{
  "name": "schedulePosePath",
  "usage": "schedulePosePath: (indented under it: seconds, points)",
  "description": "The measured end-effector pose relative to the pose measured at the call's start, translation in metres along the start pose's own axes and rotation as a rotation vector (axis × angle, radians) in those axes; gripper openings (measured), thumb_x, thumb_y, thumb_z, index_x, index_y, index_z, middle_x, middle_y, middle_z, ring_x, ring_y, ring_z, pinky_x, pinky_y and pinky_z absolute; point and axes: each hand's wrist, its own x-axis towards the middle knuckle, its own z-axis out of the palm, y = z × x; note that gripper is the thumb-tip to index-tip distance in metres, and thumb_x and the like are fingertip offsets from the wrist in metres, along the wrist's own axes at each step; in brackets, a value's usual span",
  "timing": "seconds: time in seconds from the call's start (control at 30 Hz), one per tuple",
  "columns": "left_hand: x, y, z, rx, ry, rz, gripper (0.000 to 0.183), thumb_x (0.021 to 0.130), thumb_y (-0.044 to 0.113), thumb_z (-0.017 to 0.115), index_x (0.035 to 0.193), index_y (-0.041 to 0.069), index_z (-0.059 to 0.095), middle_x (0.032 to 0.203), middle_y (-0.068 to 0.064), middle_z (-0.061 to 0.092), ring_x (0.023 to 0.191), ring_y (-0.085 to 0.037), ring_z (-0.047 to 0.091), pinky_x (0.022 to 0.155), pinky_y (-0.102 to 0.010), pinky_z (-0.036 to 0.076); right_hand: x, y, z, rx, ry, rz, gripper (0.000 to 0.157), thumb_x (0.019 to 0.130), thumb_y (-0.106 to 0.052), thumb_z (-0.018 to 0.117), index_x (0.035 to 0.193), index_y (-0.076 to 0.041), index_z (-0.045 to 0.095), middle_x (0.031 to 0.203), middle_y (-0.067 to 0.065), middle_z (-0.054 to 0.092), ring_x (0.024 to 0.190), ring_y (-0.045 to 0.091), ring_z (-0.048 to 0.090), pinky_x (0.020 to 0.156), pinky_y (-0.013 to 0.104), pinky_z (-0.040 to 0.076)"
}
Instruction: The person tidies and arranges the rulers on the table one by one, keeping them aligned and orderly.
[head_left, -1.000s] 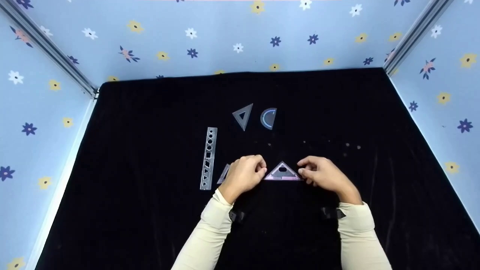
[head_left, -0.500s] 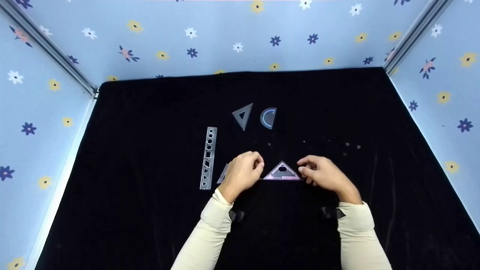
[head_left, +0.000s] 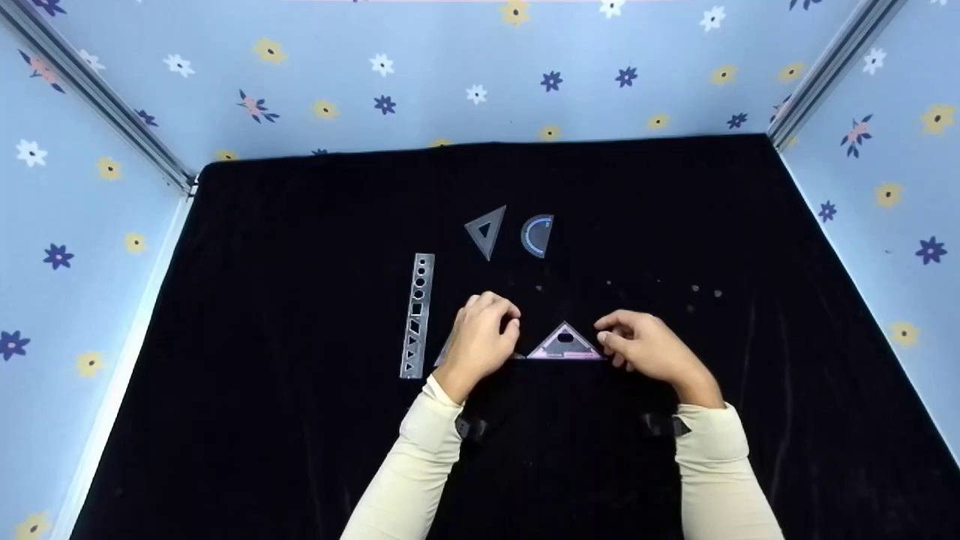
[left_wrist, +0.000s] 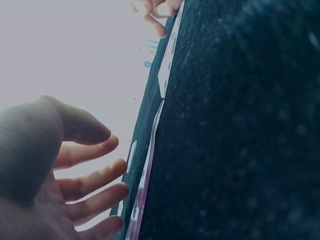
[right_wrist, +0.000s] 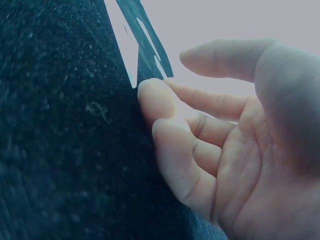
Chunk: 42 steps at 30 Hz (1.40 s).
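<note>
A clear set square with a pink edge (head_left: pixel 553 349) lies flat between the two hands, its long side toward the person. My left hand (head_left: pixel 480 341) hovers over a second set square (head_left: pixel 442 355), covering most of it. In the left wrist view, its thumb and relaxed fingers (left_wrist: pixel 100 202) stand apart with nothing between them, beside that purple-edged set square (left_wrist: pixel 141 195). My right hand (head_left: pixel 651 351) is at the right corner of the first set square, fingers loosely bent and thumb spread away. The right wrist view shows its fingertips close by the set square's tip (right_wrist: pixel 131 62), holding nothing.
A clear stencil ruler (head_left: pixel 429 300) lies lengthwise to the left of the hands. Farther back are a grey set square (head_left: pixel 496 219) and a protractor (head_left: pixel 541 238) with a blue arc. Black cloth (head_left: pixel 300 300) covers the table, with flowered walls (head_left: pixel 480 60) around it.
My left hand has drawn back from the pink-edged set square, moving a little left and away from the person, over the second set square. The right hand has stayed put.
</note>
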Motion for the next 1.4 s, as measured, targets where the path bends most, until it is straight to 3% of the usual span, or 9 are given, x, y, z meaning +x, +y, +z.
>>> schedulePosePath:
  seconds: [0.3, 0.57, 0.73, 1.0, 1.2, 1.4]
  points:
    - [0.001, -0.005, 0.0, -0.031, 0.03, -0.012, 0.008, 0.085, 0.013, 0.069, 0.091, 0.011, 0.073, 0.099, -0.004, 0.068, 0.097, -0.028, 0.061, 0.087, -0.043, 0.049, 0.0, 0.0, 0.0, -0.001, 0.004, -0.004, 0.023, 0.099, -0.016, 0.062, 0.118, -0.003, 0.067, 0.083, 0.008, 0.069, 0.064, 0.023, 0.065, 0.052, 0.034, 0.054]
    - [0.0, -0.011, -0.003, -0.03, 0.028, -0.036, 0.01, 0.085, 0.013, 0.069, 0.093, 0.009, 0.072, 0.117, -0.013, 0.065, 0.117, -0.034, 0.055, 0.102, -0.044, 0.044, 0.001, -0.001, 0.0, 0.004, 0.007, -0.002, 0.023, 0.099, -0.015, 0.061, 0.118, -0.003, 0.066, 0.082, 0.008, 0.068, 0.064, 0.023, 0.065, 0.051, 0.034, 0.054]
    - [0.0, -0.017, -0.009, -0.026, -0.014, -0.061, 0.016, 0.086, 0.015, 0.069, 0.099, 0.007, 0.072, 0.123, -0.014, 0.064, 0.122, -0.035, 0.053, 0.103, -0.048, 0.043, 0.003, -0.003, 0.001, 0.0, -0.002, -0.007, 0.023, 0.1, -0.016, 0.061, 0.119, -0.004, 0.066, 0.083, 0.008, 0.068, 0.064, 0.023, 0.065, 0.052, 0.035, 0.054]
    - [0.008, -0.018, -0.016, 0.04, -0.104, -0.118, 0.025, 0.089, 0.02, 0.068, 0.112, 0.009, 0.069, 0.119, -0.007, 0.065, 0.116, -0.031, 0.055, 0.094, -0.048, 0.047, 0.004, -0.004, 0.0, -0.008, 0.006, -0.003, 0.023, 0.1, -0.016, 0.061, 0.118, -0.004, 0.067, 0.082, 0.008, 0.068, 0.063, 0.023, 0.064, 0.052, 0.035, 0.054]
    - [0.018, -0.017, -0.017, 0.043, -0.144, -0.216, 0.036, 0.092, 0.024, 0.065, 0.126, 0.011, 0.066, 0.129, -0.006, 0.063, 0.118, -0.03, 0.053, 0.091, -0.05, 0.046, 0.002, -0.002, 0.0, -0.001, 0.024, 0.0, 0.022, 0.099, -0.015, 0.061, 0.117, -0.004, 0.067, 0.08, 0.008, 0.068, 0.062, 0.023, 0.063, 0.051, 0.035, 0.054]
    - [0.027, -0.015, -0.016, 0.021, -0.184, -0.297, 0.035, 0.094, 0.023, 0.063, 0.128, 0.012, 0.065, 0.132, -0.006, 0.06, 0.12, -0.03, 0.05, 0.091, -0.049, 0.045, -0.001, 0.005, 0.003, 0.022, 0.042, 0.004, 0.022, 0.099, -0.016, 0.062, 0.117, -0.003, 0.067, 0.08, 0.009, 0.068, 0.062, 0.023, 0.064, 0.05, 0.035, 0.053]
